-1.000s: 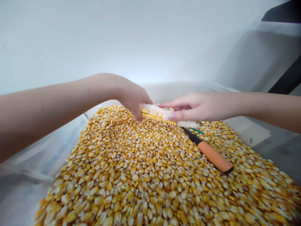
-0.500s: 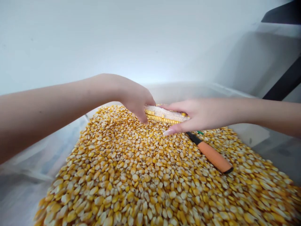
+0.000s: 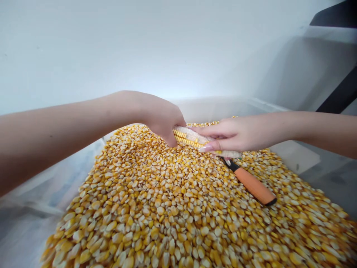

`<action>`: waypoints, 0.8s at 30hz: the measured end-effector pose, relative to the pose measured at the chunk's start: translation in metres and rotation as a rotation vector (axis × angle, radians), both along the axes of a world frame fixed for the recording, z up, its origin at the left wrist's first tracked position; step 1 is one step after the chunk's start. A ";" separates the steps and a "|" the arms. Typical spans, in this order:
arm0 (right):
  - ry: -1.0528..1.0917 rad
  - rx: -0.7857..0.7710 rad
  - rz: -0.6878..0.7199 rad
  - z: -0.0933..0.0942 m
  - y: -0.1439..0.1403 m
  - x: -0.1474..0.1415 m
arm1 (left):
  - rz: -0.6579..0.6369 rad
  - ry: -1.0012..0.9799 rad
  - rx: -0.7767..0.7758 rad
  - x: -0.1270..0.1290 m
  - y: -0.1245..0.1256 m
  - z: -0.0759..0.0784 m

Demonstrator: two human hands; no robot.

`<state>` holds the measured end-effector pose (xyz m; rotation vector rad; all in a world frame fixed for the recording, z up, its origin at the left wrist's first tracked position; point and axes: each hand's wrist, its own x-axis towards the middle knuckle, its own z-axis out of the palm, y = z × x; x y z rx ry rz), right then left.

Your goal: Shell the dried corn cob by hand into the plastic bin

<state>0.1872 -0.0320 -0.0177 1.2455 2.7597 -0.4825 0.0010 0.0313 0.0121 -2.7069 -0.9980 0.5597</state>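
Observation:
A partly stripped corn cob (image 3: 190,140) lies between my hands, with rows of yellow kernels on its near side and bare whitish cob above. My left hand (image 3: 166,121) is closed around its left end. My right hand (image 3: 232,133) grips the cob further right, thumb pressed along the kernel rows and fingers behind. The cob's right tip pokes out below that hand. Under both hands spreads a deep layer of loose corn kernels (image 3: 167,208). A tool with an orange and black handle (image 3: 255,186) rests on them; its front end is mostly hidden near the cob.
The kernels fill a translucent plastic bin, whose wall (image 3: 295,158) shows on the right. A pale wall (image 3: 139,48) stands behind. Dark angular parts (image 3: 338,93) are at the right edge.
My right thumb has come down onto the kernel rows, and the right hand has lifted slightly. The cob's right tip now shows beneath it. My left hand stays nearly in place.

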 end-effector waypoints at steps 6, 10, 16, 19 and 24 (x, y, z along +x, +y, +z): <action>0.014 0.103 -0.014 -0.002 -0.002 -0.002 | -0.004 0.003 0.028 0.000 -0.003 0.003; -0.034 0.177 -0.056 -0.005 -0.002 -0.001 | -0.043 -0.014 0.040 -0.001 -0.006 0.005; -0.045 0.090 0.018 -0.003 -0.001 0.003 | 0.016 -0.008 0.038 0.002 -0.002 0.000; -0.029 0.008 0.018 0.000 -0.003 0.002 | 0.008 -0.012 0.022 0.002 0.000 -0.001; -0.014 -0.052 0.012 -0.001 -0.004 -0.002 | 0.008 -0.011 0.020 0.002 -0.001 0.001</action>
